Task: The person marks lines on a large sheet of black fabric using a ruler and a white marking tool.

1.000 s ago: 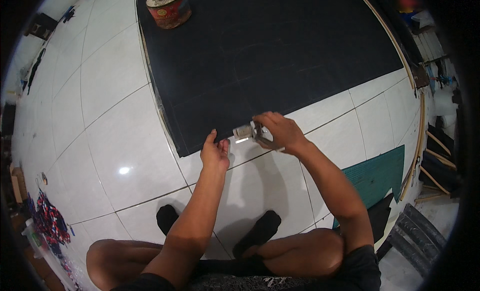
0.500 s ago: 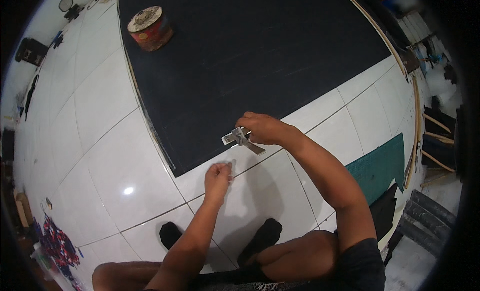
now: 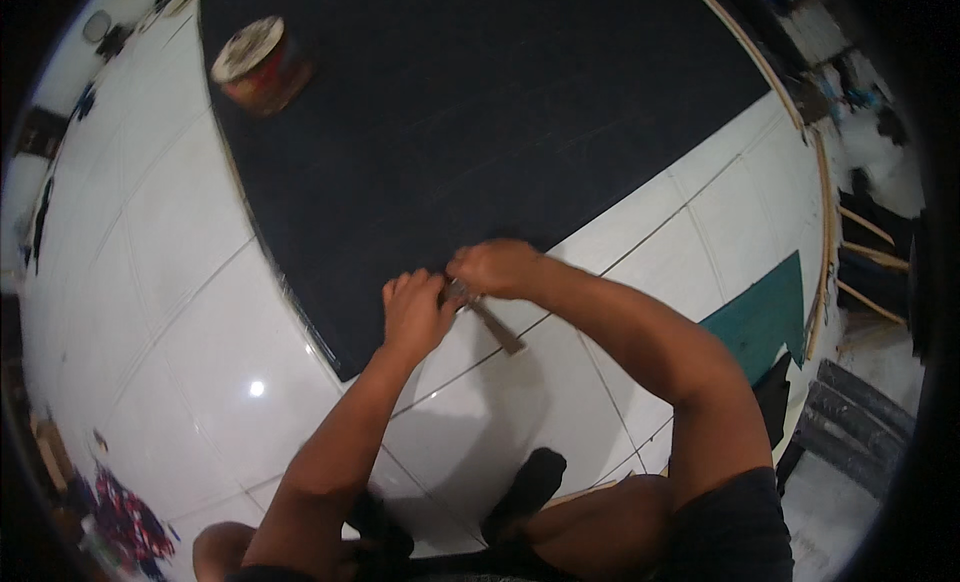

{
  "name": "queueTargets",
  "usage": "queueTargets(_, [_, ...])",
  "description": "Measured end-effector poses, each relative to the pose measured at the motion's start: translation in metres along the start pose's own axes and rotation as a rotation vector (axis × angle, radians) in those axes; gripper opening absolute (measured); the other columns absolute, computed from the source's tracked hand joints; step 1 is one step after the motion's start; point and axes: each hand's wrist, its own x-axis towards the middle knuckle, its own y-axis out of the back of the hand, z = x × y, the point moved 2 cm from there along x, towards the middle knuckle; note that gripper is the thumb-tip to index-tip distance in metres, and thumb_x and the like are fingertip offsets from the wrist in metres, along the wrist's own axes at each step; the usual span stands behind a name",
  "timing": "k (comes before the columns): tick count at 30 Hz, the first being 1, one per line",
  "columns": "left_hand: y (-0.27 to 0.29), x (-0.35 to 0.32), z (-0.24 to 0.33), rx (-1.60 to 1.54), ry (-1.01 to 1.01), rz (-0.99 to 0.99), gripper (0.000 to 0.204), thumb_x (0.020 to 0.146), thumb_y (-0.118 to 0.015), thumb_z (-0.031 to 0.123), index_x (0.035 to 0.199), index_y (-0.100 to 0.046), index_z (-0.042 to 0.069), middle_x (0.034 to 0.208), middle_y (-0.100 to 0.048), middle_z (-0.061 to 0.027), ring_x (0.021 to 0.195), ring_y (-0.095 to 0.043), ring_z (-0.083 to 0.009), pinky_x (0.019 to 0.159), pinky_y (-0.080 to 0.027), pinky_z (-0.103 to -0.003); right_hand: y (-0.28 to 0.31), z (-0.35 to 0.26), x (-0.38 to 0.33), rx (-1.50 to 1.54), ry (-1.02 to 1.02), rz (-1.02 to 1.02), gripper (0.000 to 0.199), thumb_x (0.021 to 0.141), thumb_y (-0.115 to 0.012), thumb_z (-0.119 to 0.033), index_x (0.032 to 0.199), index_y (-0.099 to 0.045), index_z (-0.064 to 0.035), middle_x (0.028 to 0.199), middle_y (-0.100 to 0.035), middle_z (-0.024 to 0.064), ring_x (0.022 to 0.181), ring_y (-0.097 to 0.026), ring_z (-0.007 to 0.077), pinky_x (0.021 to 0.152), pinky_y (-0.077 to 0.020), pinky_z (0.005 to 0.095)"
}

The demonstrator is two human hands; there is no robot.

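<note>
A small metal tool (image 3: 498, 332) with a clamp-like head and a flat, flared tongue is between my hands, at the near edge of a large black sheet (image 3: 480, 122). My right hand (image 3: 498, 268) is closed around the head from the right. From the left, my left hand (image 3: 413, 310) meets the same head, its fingers bent over the sheet's edge and its thumb against the metal. The tongue sticks out toward me above the white tiles. My fingers hide most of the head, so its exact kind does not show.
A round red can (image 3: 265, 67) with a crusted pale top stands on the sheet's far left part. White floor tiles (image 3: 170, 312) surround the sheet. At right lie a green mat (image 3: 755, 307) and dark ribbed pieces (image 3: 855, 422). Patterned cloth (image 3: 125, 517) lies lower left.
My left hand has risen from the tiles to the tool at the sheet's edge. The right hand has moved slightly left and down with the tool, whose tongue has turned more toward me.
</note>
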Motion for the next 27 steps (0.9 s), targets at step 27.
queueTargets(27, [0.032,0.004,0.012,0.106,0.113,-0.261,0.059,0.073,-0.081,0.036,0.12,-0.056,0.01,0.122,-0.055,-0.0124,0.119,-0.049,-0.0318,0.094,-0.039,-0.049,0.0,-0.003,-0.047,0.059,-0.269,0.095,0.04,0.084,-0.068,-0.028,0.115,-0.056,-0.0071,0.11,-0.058,0.0161,0.1,-0.066,0.0361,0.083,-0.055,0.0461])
